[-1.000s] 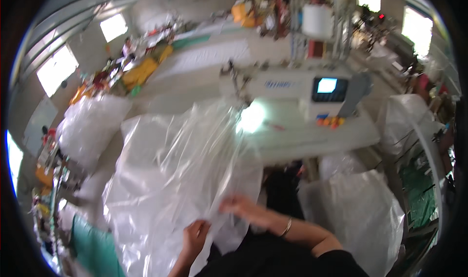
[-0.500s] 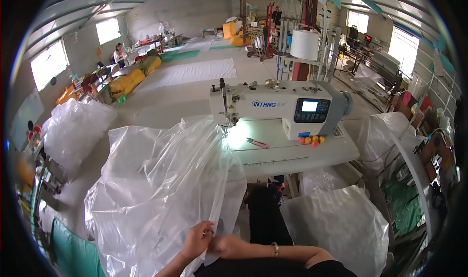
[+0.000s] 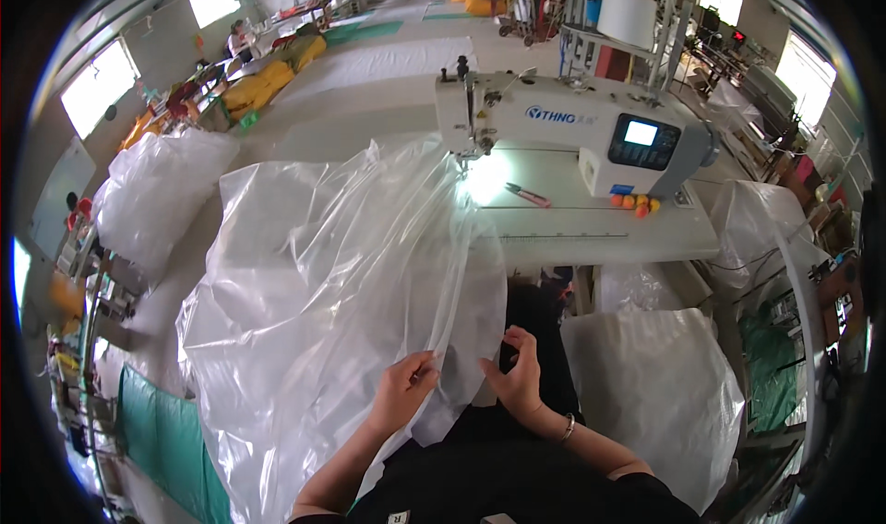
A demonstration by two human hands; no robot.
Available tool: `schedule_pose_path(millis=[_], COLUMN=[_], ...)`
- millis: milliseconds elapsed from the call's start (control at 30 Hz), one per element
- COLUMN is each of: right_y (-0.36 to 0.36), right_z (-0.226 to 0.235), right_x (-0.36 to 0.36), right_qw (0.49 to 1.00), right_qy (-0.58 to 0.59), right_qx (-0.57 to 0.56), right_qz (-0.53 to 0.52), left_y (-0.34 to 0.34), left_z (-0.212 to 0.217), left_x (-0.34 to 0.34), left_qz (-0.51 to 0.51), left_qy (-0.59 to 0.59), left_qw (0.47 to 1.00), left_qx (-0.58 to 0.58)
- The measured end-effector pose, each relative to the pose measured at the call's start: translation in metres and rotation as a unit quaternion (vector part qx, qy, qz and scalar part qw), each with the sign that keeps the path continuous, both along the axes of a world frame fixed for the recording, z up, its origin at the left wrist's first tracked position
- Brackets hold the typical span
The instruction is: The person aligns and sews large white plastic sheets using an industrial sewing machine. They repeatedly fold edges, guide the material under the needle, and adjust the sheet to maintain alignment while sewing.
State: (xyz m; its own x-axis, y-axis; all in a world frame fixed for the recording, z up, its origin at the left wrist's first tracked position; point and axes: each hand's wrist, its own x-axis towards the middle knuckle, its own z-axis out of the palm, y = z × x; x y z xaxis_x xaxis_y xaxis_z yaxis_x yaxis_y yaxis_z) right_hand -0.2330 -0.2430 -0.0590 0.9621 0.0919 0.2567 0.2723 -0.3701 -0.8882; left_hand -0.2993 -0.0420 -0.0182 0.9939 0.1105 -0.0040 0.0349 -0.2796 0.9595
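A large clear plastic sheet (image 3: 305,275) spills down from the needle area of a white sewing machine (image 3: 544,109) toward my lap, in many folds. My left hand (image 3: 404,390) is closed on a folded edge of it, thumb and fingertips together. To the right, my right hand (image 3: 519,376) is raised with thumb and index finger apart, beside the sheet's right border, holding nothing that I can see. A bracelet (image 3: 568,426) is on my right wrist. The machine's lamp shines brightly at the needle, where the gathered plastic meets the table (image 3: 554,247).
Red-handled thread snips (image 3: 528,195) and several small orange and yellow balls (image 3: 637,203) lie on the machine table. Clear plastic (image 3: 655,386) is heaped at my right, and a bundle (image 3: 161,196) stands at the left. A person (image 3: 238,42) sits far off at the left.
My hands were close together at the plastic's edge and are now apart, the right one moved to the right and off it. The view has tipped downward, so the machine appears higher.
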Motion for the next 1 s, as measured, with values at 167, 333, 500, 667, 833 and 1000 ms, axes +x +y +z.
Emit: schedule_pose_path(millis=[167,333,500,667,833,1000], right_y=[0.005,0.005,0.013,0.019,0.01,0.095], right_z=[-0.028,0.045,0.049,0.054,0.047,0.039], right_x=[-0.01,-0.019,-0.016,-0.014,0.064,0.095], right_qw=[0.954,0.925,0.892,0.886,0.953,0.897], right_qy=[0.228,-0.063,-0.073,-0.07,0.115,0.189], right_qx=[-0.027,-0.066,-0.151,-0.114,0.188,-0.139], right_qz=[0.192,0.368,0.42,0.445,0.207,0.375], left_y=[-0.007,-0.011,-0.022,-0.026,-0.003,-0.02], left_z=[0.006,0.022,0.029,0.037,0.059,0.09], left_x=[0.001,0.001,-0.001,-0.004,-0.005,0.017], left_qz=[-0.035,-0.05,-0.033,-0.014,-0.014,-0.127], left_qy=[-0.026,-0.028,-0.008,-0.029,-0.063,-0.206], left_qw=[0.999,0.997,0.999,0.999,0.99,0.945], left_qx=[0.019,0.05,0.013,0.005,0.125,0.22])
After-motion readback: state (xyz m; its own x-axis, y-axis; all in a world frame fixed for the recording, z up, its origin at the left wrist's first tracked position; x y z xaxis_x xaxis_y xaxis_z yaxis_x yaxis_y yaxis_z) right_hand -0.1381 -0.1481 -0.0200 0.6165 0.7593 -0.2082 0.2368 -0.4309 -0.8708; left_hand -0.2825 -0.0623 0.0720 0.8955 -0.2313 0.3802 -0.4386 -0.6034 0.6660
